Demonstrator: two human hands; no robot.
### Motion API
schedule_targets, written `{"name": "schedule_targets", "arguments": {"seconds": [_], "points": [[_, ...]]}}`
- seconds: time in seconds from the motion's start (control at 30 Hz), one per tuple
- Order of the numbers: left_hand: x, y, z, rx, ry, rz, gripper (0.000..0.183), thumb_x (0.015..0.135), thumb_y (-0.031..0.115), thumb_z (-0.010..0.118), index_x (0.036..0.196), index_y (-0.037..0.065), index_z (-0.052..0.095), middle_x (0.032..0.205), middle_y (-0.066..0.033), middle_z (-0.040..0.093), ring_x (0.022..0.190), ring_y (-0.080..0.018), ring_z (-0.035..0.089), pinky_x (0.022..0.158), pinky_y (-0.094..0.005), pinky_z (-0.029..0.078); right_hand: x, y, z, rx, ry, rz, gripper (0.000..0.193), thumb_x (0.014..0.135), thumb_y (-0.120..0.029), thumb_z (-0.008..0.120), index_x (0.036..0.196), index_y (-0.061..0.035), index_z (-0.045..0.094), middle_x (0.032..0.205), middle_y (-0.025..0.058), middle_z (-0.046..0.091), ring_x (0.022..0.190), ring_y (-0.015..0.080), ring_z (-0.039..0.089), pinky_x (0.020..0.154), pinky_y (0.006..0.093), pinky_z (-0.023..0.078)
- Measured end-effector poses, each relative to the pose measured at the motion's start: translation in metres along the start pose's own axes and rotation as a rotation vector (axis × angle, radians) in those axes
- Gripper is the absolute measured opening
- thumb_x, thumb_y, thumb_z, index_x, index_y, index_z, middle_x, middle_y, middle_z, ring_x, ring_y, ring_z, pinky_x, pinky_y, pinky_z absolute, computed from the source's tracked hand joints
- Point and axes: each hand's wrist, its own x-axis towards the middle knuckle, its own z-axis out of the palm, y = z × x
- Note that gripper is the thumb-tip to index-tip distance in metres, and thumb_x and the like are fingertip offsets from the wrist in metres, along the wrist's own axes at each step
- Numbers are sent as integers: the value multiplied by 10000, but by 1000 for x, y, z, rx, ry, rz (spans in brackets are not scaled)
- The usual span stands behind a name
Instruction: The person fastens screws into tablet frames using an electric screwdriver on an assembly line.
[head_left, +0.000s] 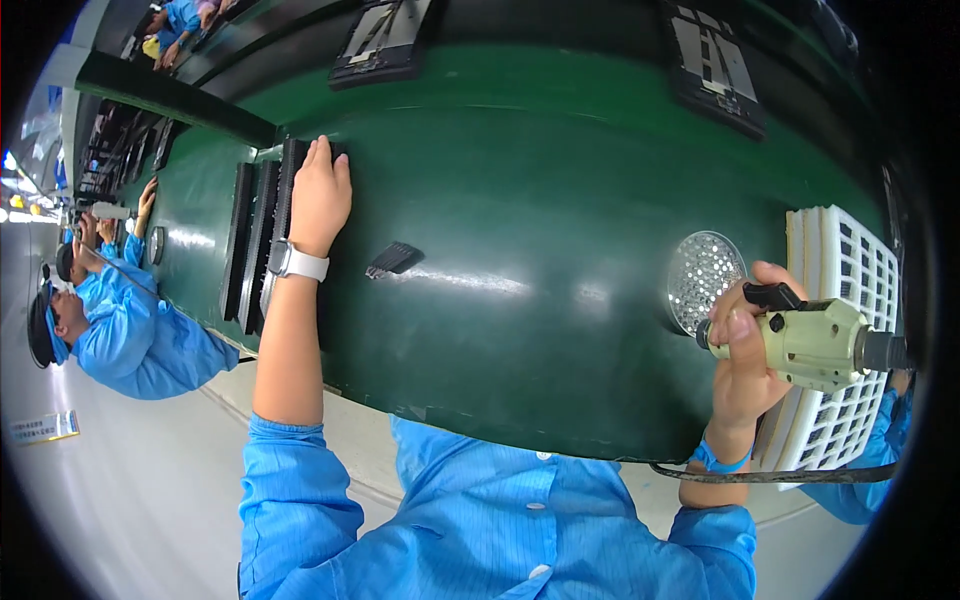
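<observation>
My left hand [320, 195] lies with fingers stretched out along the nearest of several long black strips [268, 220], touching its far end. These dark, ridged pieces stand side by side at the left of the green table. In my right hand [748, 350] is a pale green electric screwdriver [820, 343], gripped near its front with its nose pointing left. The tool is held up off the table, beside a round clear dish [706, 268] of small shiny pieces, too small to name. A small black ridged bundle [396, 259] lies between my hands, nearer the left one.
White grid trays [845, 400] are stacked on edge at the right. Two black frames with pale panels [378, 45] [716, 70] sit along the far side. A green post [175, 98] crosses the far left. A cable [790, 476] runs by my right forearm. Co-workers [150, 330] are at the left.
</observation>
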Motion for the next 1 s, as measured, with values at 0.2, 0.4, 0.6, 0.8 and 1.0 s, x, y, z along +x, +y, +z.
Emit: {"name": "schedule_targets", "arguments": {"seconds": [0.2,0.4,0.6,0.8,1.0], "points": [[-1,22,-11,-59,-85,-112,451,967,143,530,1317,-139,486,1276,-335,569,1159,-466,575,1026,-447,458,0,-1,-4,23,2,17,420,843,-60,702,1219,35,541,701,47,585,632,111,530,611,249,425],[-2,3,1,-61,-47,-27,453,974,130,504,1372,-80,459,1374,-330,493,1296,-442,473,1091,-441,395,1,-3,-2,20,-31,3,410,853,-62,701,1220,31,544,733,48,595,635,98,526,612,234,427],[-3,-1,-4,-91,-118,-25,450,988,167,495,1375,-60,454,1459,-334,399,1380,-449,372,1142,-440,333,0,-6,-3,10,-22,-2,392,833,25,709,1201,32,573,756,11,587,661,70,510,633,212,422],[28,30,-24,-23,33,261,526,919,252,660,1335,-35,517,1462,-269,439,1336,-423,441,1106,-459,372,2,1,-8,-77,41,21,353,813,46,722,1143,12,603,935,38,618,750,58,539,683,210,458],[166,-44,2,-308,-251,-479,1037,788,639,718,1446,-89,382,1401,-266,520,1296,-391,516,1051,-434,437,12,-1,-17,-154,131,30,380,826,9,736,1187,4,621,954,39,624,762,66,545,692,213,456]]}}
